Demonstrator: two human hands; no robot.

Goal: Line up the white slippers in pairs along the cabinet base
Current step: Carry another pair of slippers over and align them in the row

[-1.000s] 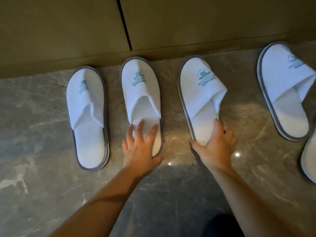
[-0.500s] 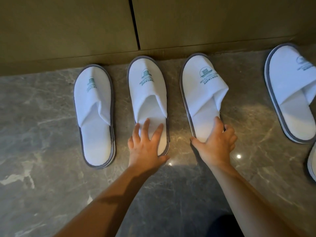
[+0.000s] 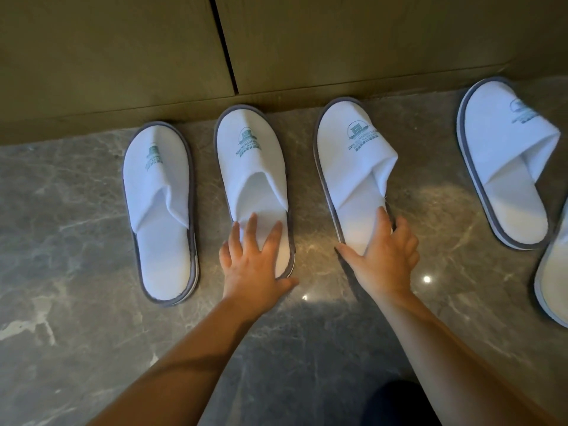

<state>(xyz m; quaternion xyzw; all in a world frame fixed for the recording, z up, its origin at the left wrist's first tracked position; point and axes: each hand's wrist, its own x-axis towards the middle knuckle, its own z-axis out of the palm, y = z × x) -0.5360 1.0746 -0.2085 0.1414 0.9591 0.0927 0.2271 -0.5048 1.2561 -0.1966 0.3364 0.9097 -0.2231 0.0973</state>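
White slippers (image 3: 159, 207) lie toes-first along the cabinet base (image 3: 276, 96); the left hand (image 3: 255, 265) presses spread, straight fingers on the second slipper's (image 3: 255, 179) heel, while the right hand (image 3: 387, 259) grips the third slipper's (image 3: 353, 167) heel, fingers curled round.

Hotel room: logo-printed disposable slippers (image 3: 252, 179), marble floor (image 3: 76, 318).

Four white slippers (image 3: 159, 210) with grey rims and green logos lie flat on the floor, toes toward the cabinet base (image 3: 184, 109). Three sit close together, the fourth well apart; a fifth slipper (image 3: 553, 278) shows at the right edge.
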